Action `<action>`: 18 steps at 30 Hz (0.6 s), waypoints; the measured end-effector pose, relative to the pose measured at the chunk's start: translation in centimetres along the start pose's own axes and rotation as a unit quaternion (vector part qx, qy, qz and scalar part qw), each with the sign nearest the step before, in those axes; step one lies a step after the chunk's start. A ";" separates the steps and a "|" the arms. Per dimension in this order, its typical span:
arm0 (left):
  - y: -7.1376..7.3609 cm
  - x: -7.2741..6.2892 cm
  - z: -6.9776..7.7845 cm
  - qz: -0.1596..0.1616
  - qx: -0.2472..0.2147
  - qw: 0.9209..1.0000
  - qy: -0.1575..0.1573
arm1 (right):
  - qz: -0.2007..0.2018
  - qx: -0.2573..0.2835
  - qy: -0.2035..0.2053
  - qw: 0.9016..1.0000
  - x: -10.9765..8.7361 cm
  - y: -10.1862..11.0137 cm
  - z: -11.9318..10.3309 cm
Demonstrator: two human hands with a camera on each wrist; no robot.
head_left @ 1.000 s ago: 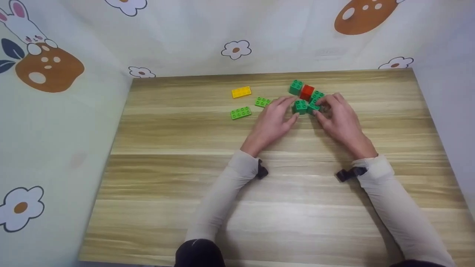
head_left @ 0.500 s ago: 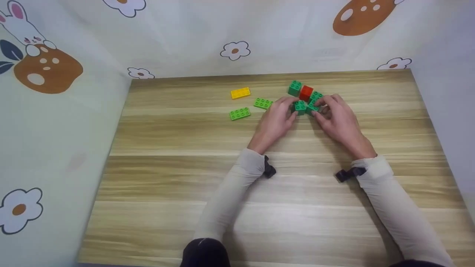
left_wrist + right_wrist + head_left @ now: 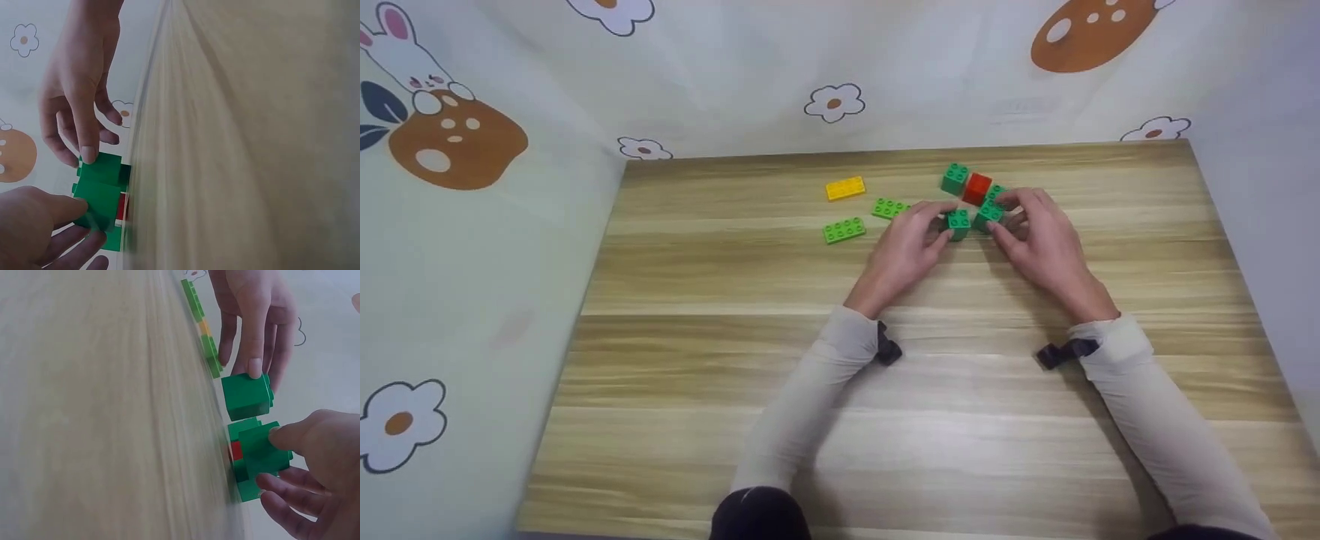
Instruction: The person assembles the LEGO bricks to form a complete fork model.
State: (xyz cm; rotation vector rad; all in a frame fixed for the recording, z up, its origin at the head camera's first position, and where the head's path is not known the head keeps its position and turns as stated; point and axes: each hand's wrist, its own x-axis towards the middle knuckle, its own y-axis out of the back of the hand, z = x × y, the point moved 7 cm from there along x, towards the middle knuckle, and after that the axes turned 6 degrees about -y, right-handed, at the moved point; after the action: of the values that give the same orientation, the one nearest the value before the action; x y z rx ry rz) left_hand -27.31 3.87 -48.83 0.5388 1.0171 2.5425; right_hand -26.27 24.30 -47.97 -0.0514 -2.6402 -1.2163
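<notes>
My left hand (image 3: 911, 238) pinches a dark green toy building block (image 3: 958, 224) between thumb and fingers. Close to its right, another green block (image 3: 988, 216) is pinched by my right hand (image 3: 1048, 238). The right wrist view shows a narrow gap between the left hand's block (image 3: 246, 398) and the right hand's block (image 3: 263, 451). Just beyond the right hand's block stand a partly covered green block (image 3: 996, 193), a red block (image 3: 977, 189) and a further green block (image 3: 955, 179), in a slanting row.
Left of the hands lie two flat light green bricks, one (image 3: 844, 230) nearer me and the other (image 3: 889, 208) partly behind the left hand. A flat yellow brick (image 3: 845, 188) lies farther back. The wooden table (image 3: 697, 352) meets a patterned wall sheet (image 3: 915, 75) behind the blocks.
My left hand has shifted slightly left and toward me with its green block, widening the gap between the two held blocks. The right hand's block has turned a little.
</notes>
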 end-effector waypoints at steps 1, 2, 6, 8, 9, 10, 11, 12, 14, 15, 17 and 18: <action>0.1 -0.2 -0.1 0.000 -0.007 1.000 -0.004 | 0.001 0.003 0.000 1.000 0.0 0.0 -0.1; 0.3 -0.3 -0.1 0.000 -0.014 1.000 -0.005 | 0.001 0.006 -0.001 1.000 0.0 0.0 -0.2; 0.8 -0.9 -0.5 -0.001 -0.041 0.999 -0.010 | 0.000 0.024 0.003 1.000 0.0 0.1 -0.5; 1.0 -1.2 -0.7 -0.003 -0.047 0.999 -0.010 | 0.001 0.031 0.007 0.999 0.0 0.1 -0.7; 1.2 -1.4 -0.8 -0.002 -0.047 0.999 -0.014 | 0.001 0.036 0.010 0.999 -0.1 0.1 -0.8; 1.3 -1.5 -0.8 -0.001 -0.047 0.999 -0.017 | 0.002 0.038 0.014 0.999 -0.1 0.2 -0.9; 1.5 -1.7 -0.9 0.000 -0.046 0.999 -0.021 | 0.002 0.040 0.016 0.999 -0.1 0.2 -1.0; 1.6 -1.9 -0.9 0.002 -0.046 0.999 -0.025 | 0.002 0.044 0.020 0.999 -0.1 0.2 -1.2; 1.8 -2.2 -1.0 0.004 -0.046 0.998 -0.032 | 0.001 0.053 0.027 0.998 -0.1 0.1 -1.4; 1.9 -2.3 -1.1 0.006 -0.045 0.998 -0.037 | 0.001 0.058 0.031 0.998 -0.2 0.1 -1.6; 2.1 -2.6 -1.2 0.006 -0.042 0.998 -0.040 | -0.002 0.068 0.039 0.997 -0.2 0.0 -1.8; 2.1 -2.8 -1.3 0.004 -0.041 0.998 -0.040 | -0.003 0.074 0.044 0.996 -0.3 -0.1 -1.9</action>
State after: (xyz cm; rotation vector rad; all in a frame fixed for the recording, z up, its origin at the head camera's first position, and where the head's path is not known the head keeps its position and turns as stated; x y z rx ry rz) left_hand -25.86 0.43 -48.76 0.6176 0.8806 2.5355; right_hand -25.61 22.83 -46.89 0.0349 -2.6472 -0.9966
